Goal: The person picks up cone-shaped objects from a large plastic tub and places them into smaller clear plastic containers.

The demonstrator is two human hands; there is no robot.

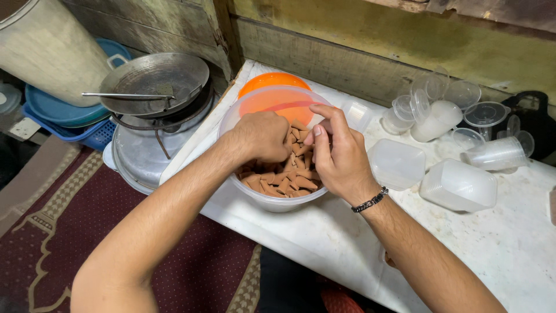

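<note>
Digging into cone pieces (284,179): left hand (260,136) grip fisted, apparently on some; right hand (339,156) pinches one. Bowl (272,200) near tabletop (324,237) edge may tip.

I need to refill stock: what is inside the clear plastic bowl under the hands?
The clear bowl holds small brown cone-shaped pieces. Both hands, left and right, cover much of the pile, so its depth stays hidden.

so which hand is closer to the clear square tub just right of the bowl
Right. The right hand sits at the bowl's right rim, apart from but beside the clear square tub. The left hand is over the bowl's left half, farther off.
</note>
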